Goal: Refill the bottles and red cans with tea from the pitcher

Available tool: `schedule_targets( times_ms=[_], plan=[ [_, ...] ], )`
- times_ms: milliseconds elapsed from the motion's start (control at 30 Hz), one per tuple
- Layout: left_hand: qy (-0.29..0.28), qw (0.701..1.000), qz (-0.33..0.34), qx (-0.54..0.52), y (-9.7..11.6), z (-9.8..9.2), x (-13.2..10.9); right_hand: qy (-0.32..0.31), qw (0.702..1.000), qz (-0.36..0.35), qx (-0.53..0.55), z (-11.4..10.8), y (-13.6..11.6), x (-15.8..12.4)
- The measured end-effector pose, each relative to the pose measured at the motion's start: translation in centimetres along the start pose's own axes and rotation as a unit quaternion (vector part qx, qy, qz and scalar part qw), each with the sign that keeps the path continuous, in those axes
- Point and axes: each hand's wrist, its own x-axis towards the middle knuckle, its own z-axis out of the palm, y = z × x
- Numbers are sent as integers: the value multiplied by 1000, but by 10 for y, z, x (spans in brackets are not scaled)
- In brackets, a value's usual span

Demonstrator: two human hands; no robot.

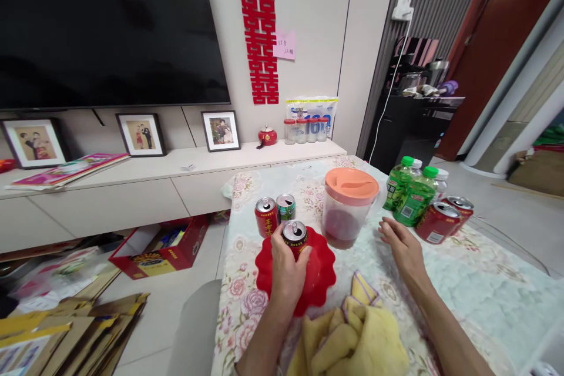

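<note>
My left hand (pixel 288 267) is wrapped round an opened drink can (pixel 295 235), dark with gold lettering, which is upright over a red scalloped plate (pixel 326 270). Whether the can touches the plate I cannot tell. Just behind it stand a red can (pixel 266 215) and a green can (pixel 286 207), both with their tops opened. My right hand (pixel 403 247) is over the table with nothing in it, its fingers loosely bent and apart. It is nearest to a clear pitcher (pixel 343 223) with an orange lid, holding dark liquid. A crumpled yellow cloth (pixel 361 335) lies between my forearms.
At the right stand green-capped bottles (pixel 414 197), white-capped bottles and two red cans (pixel 438 223). A floral cloth (pixel 247 282) covers the table. Behind is a white cabinet (pixel 194 170) with picture frames and jars (pixel 306 131). A red box (pixel 161 249) and flattened cardboard lie on the floor.
</note>
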Motion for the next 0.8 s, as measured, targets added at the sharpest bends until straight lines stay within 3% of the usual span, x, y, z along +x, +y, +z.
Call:
schedule_targets(
  times_ms=[300, 467, 800],
  plan=[
    [9, 1000, 10, 14, 0, 1, -1, -61, 963, 47, 257, 40, -19, 58],
    [3, 1000, -1, 12, 2, 1, -1, -52, 953, 34, 298, 52, -18, 73],
    [11, 1000, -13, 6, 2, -3, -4, -44, 950, -20, 307, 57, -23, 76]
  ],
)
